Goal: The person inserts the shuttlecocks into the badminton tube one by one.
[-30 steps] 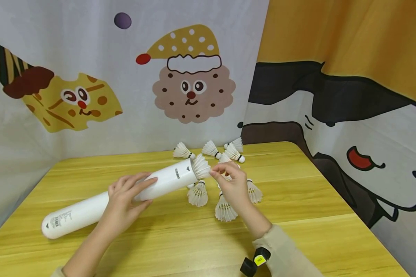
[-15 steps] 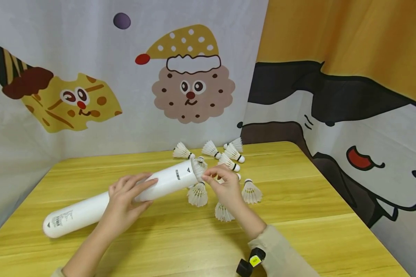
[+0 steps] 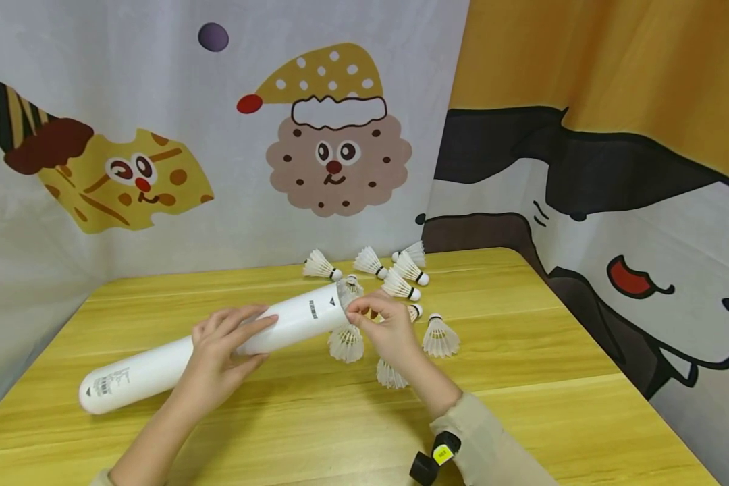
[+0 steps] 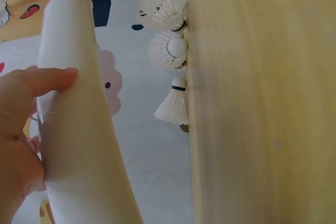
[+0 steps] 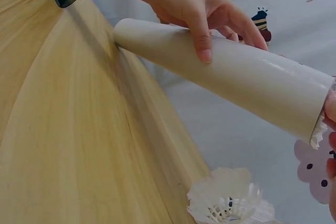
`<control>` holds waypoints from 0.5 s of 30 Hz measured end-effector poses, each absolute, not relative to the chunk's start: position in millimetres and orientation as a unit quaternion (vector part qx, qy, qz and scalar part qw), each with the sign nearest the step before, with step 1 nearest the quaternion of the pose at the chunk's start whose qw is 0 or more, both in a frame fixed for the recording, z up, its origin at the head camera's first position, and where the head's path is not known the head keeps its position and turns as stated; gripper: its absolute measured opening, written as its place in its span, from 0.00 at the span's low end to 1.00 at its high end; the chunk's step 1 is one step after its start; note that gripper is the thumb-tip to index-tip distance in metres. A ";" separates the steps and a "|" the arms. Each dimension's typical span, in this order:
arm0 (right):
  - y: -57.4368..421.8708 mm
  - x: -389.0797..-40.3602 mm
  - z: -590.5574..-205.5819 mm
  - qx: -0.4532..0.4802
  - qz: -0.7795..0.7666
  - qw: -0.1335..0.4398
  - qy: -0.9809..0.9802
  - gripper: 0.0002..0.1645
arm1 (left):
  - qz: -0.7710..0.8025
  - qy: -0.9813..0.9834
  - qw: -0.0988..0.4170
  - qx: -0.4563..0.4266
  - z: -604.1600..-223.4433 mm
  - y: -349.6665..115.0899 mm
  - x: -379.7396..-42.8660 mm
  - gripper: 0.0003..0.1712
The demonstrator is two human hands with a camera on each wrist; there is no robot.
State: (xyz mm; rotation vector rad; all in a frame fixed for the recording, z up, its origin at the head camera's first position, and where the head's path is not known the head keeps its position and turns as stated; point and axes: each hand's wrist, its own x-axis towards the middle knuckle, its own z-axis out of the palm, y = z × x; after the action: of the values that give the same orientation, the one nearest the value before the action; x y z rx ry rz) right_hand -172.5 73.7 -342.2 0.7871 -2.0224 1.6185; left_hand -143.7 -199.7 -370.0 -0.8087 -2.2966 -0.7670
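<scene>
A long white shuttlecock tube (image 3: 300, 318) slants across the middle of the head view, its mouth raised to the right. My left hand (image 3: 217, 347) grips it around the middle, thumb on the near side. At the mouth, my right hand (image 3: 390, 329) pinches the feather edge of a shuttlecock (image 5: 317, 132) between thumb and fingertips. Most of that shuttlecock is hidden inside the tube; only a rim of feathers shows in the right wrist view. Beneath the mouth lies another shuttlecock (image 3: 346, 343).
Several loose shuttlecocks lie behind and around the right hand, among them one at the back (image 3: 320, 264) and one to the right (image 3: 441, 336). The wooden table (image 3: 316, 432) backs onto a cartoon-printed curtain (image 3: 237, 223). A black wrist device (image 3: 445, 447) sits at the right cuff.
The right hand has moved left toward the tube, and the shuttlecock has slid from sticking well out to nearly all inside. The left hand's hold stays; the tube has shifted slightly right.
</scene>
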 end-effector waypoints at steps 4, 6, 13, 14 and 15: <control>73.6 -174.9 -341.8 0.275 0.586 0.180 -0.741 0.03 | -0.289 -0.860 0.292 -0.303 -369.5 -199.6 -143.4 0.47; 73.8 -176.6 -341.5 0.273 0.589 0.162 -0.744 0.03 | -0.291 -0.859 0.292 -0.303 -369.6 -199.6 -143.5 0.47; 78.1 -201.4 -365.8 0.276 0.593 0.110 -0.749 0.04 | -0.293 -0.860 0.290 -0.300 -370.0 -199.1 -143.6 0.47; 78.8 -205.2 -370.1 0.276 0.593 0.103 -0.749 0.05 | -0.294 -0.860 0.290 -0.300 -369.9 -198.6 -143.5 0.47; 79.0 -205.7 -369.8 0.278 0.593 0.097 -0.749 0.05 | -0.295 -0.860 0.290 -0.299 -369.9 -198.3 -143.4 0.47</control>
State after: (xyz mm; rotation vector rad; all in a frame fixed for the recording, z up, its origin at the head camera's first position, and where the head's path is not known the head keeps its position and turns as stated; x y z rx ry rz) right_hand -205.7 79.0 -369.8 0.8242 -2.2188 1.7560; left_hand -143.4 -198.3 -369.9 -0.7967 -2.2949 -0.7872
